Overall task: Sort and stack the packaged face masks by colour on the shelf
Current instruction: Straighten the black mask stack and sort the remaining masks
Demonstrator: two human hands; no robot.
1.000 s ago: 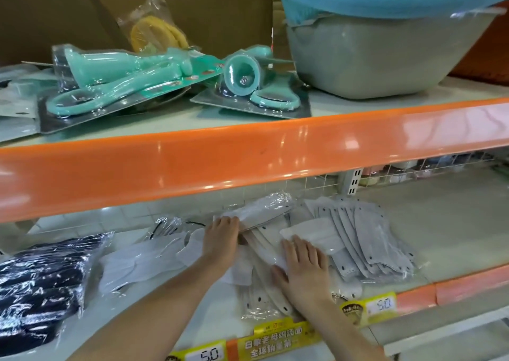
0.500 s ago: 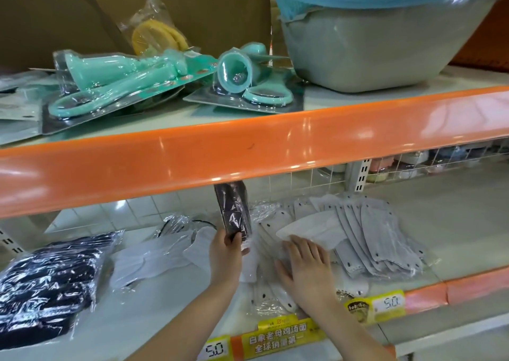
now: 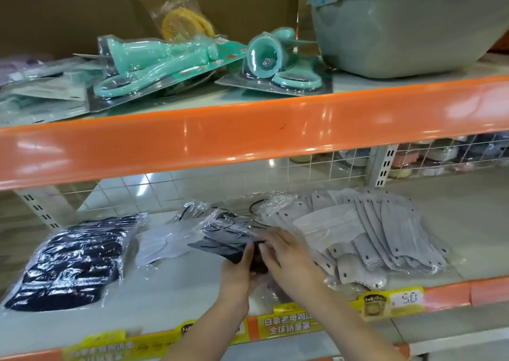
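Note:
On the lower shelf (image 3: 454,239) my left hand (image 3: 238,274) grips a packaged black face mask (image 3: 223,238) from below, holding it low over the shelf. My right hand (image 3: 289,253) rests on the same packet's right end, fingers spread. A stack of packaged black masks (image 3: 74,261) lies at the left. White packaged masks (image 3: 165,241) lie just behind the held packet. A fanned pile of grey packaged masks (image 3: 380,234) spreads to the right of my hands.
The orange beam of the upper shelf (image 3: 248,140) hangs close above the lower shelf. On top stand teal packaged scissors (image 3: 165,63) and a grey basin (image 3: 399,30). Yellow price tags (image 3: 391,303) line the front edge. Bare shelf lies at the far right.
My left hand pulled a black mask packet out of the pile, raised it upright, then lowered it flat to the left. My right hand left the grey masks and came onto the black packet.

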